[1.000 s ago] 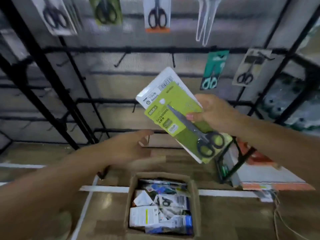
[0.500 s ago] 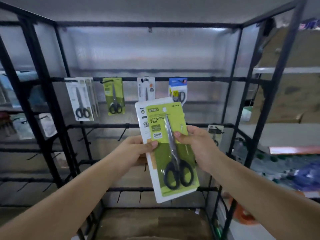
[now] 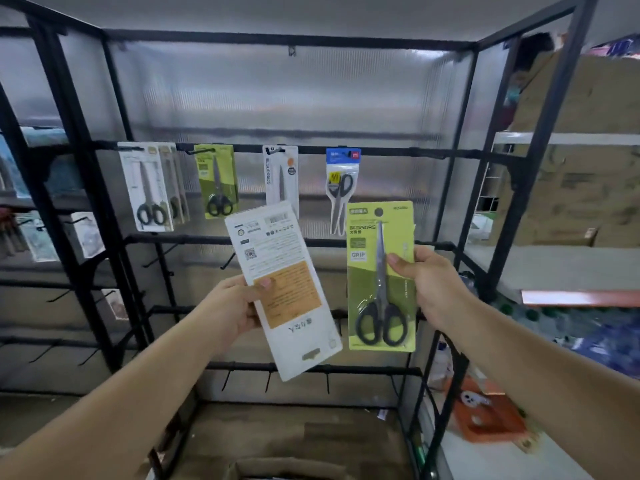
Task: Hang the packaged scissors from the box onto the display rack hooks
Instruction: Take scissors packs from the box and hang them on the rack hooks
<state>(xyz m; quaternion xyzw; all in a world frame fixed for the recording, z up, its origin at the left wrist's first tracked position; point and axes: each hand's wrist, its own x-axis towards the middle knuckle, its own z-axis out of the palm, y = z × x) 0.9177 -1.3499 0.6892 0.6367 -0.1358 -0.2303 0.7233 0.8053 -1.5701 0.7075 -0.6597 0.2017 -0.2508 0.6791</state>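
Observation:
My right hand (image 3: pixel 429 285) pinches a green scissors package (image 3: pixel 381 275), upright, with black-handled scissors facing me. My left hand (image 3: pixel 235 310) holds a second package (image 3: pixel 282 289) by its left edge, its white and orange printed back toward me, tilted left. Both are raised in front of the black display rack (image 3: pixel 311 150). Several scissors packs hang from the top bar: white ones (image 3: pixel 147 188), a green one (image 3: pixel 217 183), a white-orange one (image 3: pixel 281 178) and a blue-topped one (image 3: pixel 342 185). Only the box's cardboard rim (image 3: pixel 277 471) shows at the bottom edge.
Lower rack bars carry bare black hooks (image 3: pixel 228 261). The neighbouring rack on the left (image 3: pixel 45 237) holds other hanging goods. Cardboard cartons (image 3: pixel 571 188) and shelves stand to the right. An orange item (image 3: pixel 485 414) lies on the floor at the right.
The two stacked packages have come apart: my left hand took the back one leftward, my right hand moved the green one rightward. Before that, the view rose from the box to the rack.

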